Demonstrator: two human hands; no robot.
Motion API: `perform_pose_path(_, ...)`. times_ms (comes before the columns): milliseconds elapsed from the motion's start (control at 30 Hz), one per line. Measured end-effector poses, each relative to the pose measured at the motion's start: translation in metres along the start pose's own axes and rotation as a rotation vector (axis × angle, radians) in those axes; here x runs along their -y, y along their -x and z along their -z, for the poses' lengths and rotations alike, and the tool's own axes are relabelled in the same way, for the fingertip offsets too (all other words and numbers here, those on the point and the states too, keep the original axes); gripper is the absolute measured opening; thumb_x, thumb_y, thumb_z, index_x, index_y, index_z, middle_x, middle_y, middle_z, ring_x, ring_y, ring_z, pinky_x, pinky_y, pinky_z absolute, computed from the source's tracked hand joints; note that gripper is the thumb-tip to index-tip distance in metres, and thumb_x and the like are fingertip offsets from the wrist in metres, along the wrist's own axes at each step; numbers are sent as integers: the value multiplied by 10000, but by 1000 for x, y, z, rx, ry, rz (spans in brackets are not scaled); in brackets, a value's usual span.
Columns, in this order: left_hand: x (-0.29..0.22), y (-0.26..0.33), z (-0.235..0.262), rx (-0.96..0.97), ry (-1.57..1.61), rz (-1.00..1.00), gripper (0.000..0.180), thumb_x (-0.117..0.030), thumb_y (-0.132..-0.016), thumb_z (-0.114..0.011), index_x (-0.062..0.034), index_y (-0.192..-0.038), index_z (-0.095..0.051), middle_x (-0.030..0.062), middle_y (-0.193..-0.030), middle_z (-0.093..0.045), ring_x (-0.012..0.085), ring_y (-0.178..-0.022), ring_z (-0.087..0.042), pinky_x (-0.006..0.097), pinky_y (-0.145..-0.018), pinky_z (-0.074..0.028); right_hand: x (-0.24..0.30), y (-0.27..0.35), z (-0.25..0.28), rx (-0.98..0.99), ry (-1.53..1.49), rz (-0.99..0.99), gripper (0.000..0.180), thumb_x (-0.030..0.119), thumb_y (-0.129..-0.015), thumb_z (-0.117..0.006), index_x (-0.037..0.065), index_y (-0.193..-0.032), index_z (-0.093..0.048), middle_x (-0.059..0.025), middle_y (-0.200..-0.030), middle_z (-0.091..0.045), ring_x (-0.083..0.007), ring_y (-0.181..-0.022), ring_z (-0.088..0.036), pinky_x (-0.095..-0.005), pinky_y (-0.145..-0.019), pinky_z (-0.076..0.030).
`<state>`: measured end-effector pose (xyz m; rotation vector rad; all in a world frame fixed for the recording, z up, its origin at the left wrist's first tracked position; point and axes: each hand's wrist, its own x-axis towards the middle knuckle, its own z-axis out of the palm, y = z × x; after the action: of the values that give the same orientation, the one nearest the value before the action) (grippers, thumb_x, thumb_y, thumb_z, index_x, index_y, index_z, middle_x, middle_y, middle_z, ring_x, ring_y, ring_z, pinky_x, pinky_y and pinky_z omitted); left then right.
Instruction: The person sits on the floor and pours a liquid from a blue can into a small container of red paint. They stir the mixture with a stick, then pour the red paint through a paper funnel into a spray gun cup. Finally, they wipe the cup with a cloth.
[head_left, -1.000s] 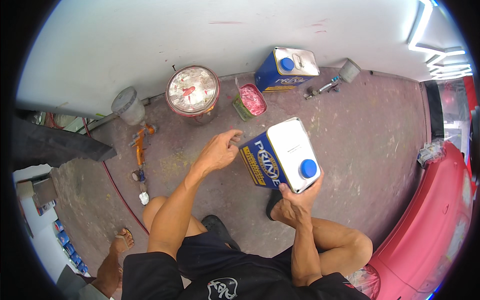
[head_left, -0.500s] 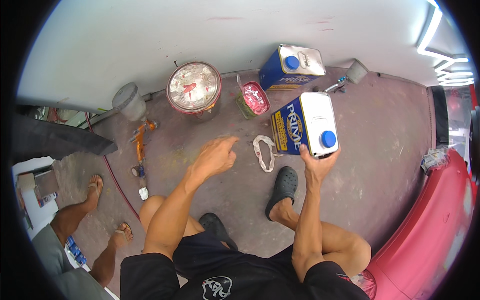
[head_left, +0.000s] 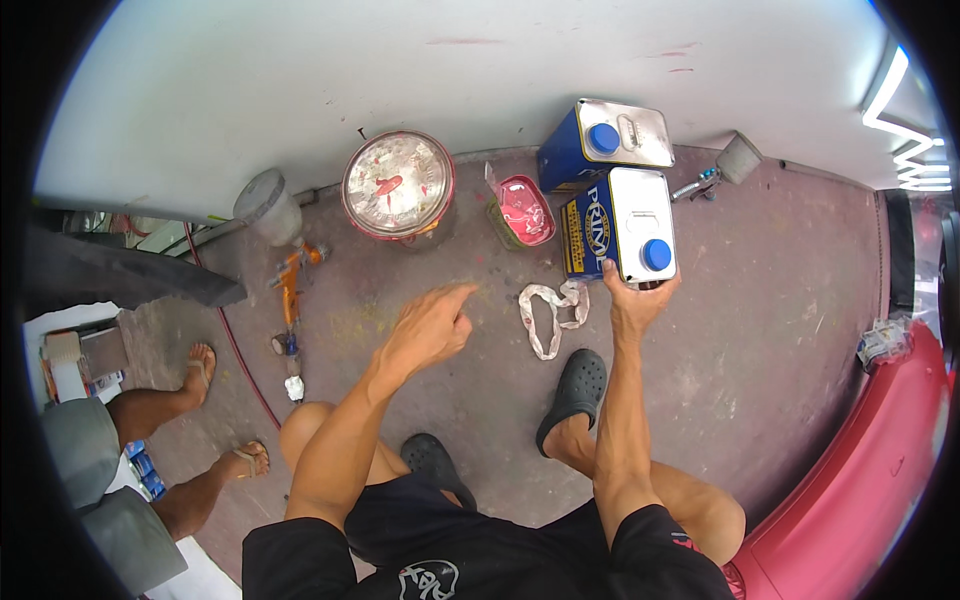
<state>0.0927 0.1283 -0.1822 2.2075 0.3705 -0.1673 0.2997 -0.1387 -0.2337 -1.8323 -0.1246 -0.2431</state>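
1. Blue-sided can (head_left: 622,225): at its far left, a co-worker's sandalled foot (head_left: 200,375) stands on the floor, the other foot nearer the wearer.
2. Left of the can, past the wearer's left hand, run a dark red hose (head_left: 240,355) and, beside it, an orange spray gun (head_left: 290,290) with a translucent cup.
3. Left of the can and well apart from it, a round tin (head_left: 400,183) stands with its stained metal lid on.
4. Between that tin's side and the can hovers the left hand (head_left: 430,322), nearer the wearer, index finger extended and the others curled; its palm is hidden, so I cannot tell whether it grips anything.
5. Just left of the can sits an open tub (head_left: 522,212) of pink-red stuff; nearer the wearer lies a looped whitish strip (head_left: 531,322).
6. Directly behind the can stands a second can (head_left: 612,150), blue-capped too.
7. At the can's near edge, the right hand (head_left: 636,298) grasps it, thumb on its front left corner; whether its base touches the floor, I cannot tell.
8. Right of the can lies another spray gun (head_left: 705,183) with a grey cup; farther right, nearer the wearer, curves a red car panel (head_left: 840,470).
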Motion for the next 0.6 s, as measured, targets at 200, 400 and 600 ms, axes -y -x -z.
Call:
perform_pose_path(200, -2, -7, -3, 39, 23, 58, 490, -119, -943, -580, -31, -1420, -651, 247, -1304, -739, 433, -1065, -727, 484, -952, -559, -12, -2, 8, 29, 68, 62, 978, 155, -724, -1029, -24, -1463, -413, -171, -1343, -582, -258, -1239, -631, -393, -1064, -545)
perform_pose_path(400, -12, -27, 6, -66, 327, 147, 514, -163, -1017, -642, 26, -1490, -576, 142, -1159, -769, 201, -849, -705, 371, -822, -566, -16, 6, 9, 9, 36, -5, 1154, 247, -661, -1061, -47, -1522, -351, -210, -1354, -587, -295, -1273, -622, -419, -1096, -531)
perform_pose_path(600, -27, -92, 10, -329, 478, 149, 668, -339, -1029, -712, 57, -1536, -534, 105, -1034, -737, 211, -847, -690, 417, -816, -562, 10, -5, 50, 282, 340, -121, 1214, 454, -675, -1040, -87, -1557, -404, -322, -1447, -608, -389, -1334, -637, -491, -1160, -495)
